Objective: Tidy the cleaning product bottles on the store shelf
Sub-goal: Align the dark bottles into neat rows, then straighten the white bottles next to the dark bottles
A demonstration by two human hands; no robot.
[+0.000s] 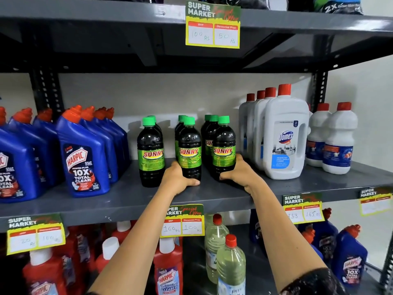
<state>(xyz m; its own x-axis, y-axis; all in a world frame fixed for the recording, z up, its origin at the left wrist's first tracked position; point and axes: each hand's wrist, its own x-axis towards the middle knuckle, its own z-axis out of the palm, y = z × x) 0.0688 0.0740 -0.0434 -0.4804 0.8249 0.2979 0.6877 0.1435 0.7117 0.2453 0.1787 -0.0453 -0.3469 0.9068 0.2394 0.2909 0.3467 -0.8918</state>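
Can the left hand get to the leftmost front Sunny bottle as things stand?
Probably yes. The left hand grips the middle front Sunny bottle; the leftmost front Sunny bottle stands just beside it, with bare shelf in front and nothing between.

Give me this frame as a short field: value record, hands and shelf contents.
left hand: gripping base of middle front Sunny bottle
right hand: gripping base of right front Sunny bottle
left front Sunny bottle: untouched, upright
shelf left: blue Harpic bottles
shelf right: white Domex jugs
middle shelf: price tag on its edge, 160 / 100 Rs
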